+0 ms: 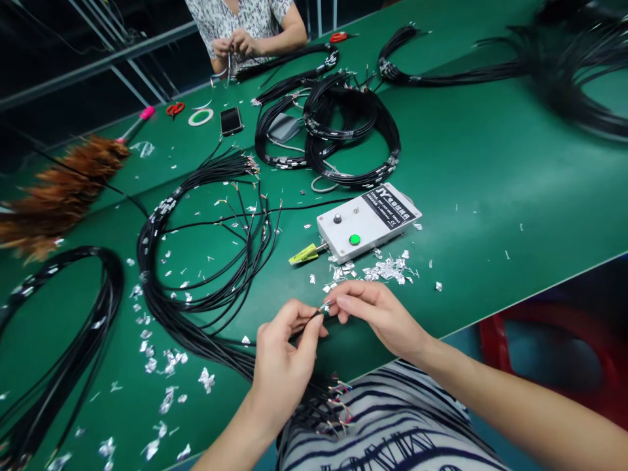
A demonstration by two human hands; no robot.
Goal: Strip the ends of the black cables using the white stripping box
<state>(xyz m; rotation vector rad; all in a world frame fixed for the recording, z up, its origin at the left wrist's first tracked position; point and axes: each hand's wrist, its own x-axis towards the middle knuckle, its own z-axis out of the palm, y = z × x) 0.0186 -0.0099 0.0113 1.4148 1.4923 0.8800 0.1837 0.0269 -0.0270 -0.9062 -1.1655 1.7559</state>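
My left hand (284, 356) pinches the end of a thin black cable (314, 316) near the table's front edge. My right hand (377, 314) meets it from the right, fingertips closed on a small silver foil wrap (324, 306) at the cable's tip. The cable belongs to a looped black bundle (196, 288) lying on the green table (490, 196); its stripped coloured ends (333, 405) hang over my lap. Just beyond my hands sits a white control box (367, 221) with a green button and a yellow clip (303, 254).
Silver foil scraps (387, 269) litter the table. More black cable coils lie at the left (59, 327), middle back (343, 131) and far right (564, 72). A feather duster (63, 190), phone (230, 120), tape ring (201, 117) and scissors (175, 108) lie beyond. Another person's hands (235, 44) work opposite.
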